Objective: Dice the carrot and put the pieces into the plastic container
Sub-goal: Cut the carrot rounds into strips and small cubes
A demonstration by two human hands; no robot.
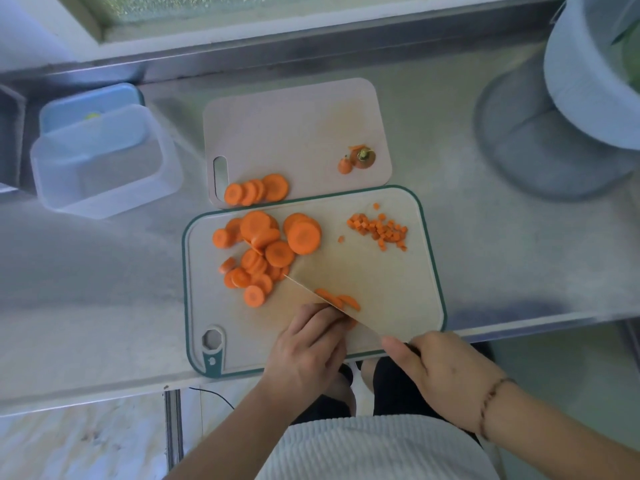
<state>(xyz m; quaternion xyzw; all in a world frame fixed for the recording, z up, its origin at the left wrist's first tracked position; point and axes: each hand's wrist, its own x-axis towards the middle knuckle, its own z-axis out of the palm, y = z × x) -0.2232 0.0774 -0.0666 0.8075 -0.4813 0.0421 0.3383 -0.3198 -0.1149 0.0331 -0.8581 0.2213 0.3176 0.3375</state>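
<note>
Two cutting boards lie on the steel counter point(104, 289): a green-rimmed cutting board point(429, 244) nearest the person and a pink cutting board point(277, 126) behind it. The right hand point(446, 372) grips the handle of a knife point(367, 299), whose long axis runs diagonally, tip pointing up-left toward the carrot rounds point(266, 251). The left hand point(308, 351), fingers curled, pins carrot slices point(341, 301) against the blade. Diced carrot point(379, 230) sits at the board's far right. The clear plastic container point(100, 168) stands well left.
</note>
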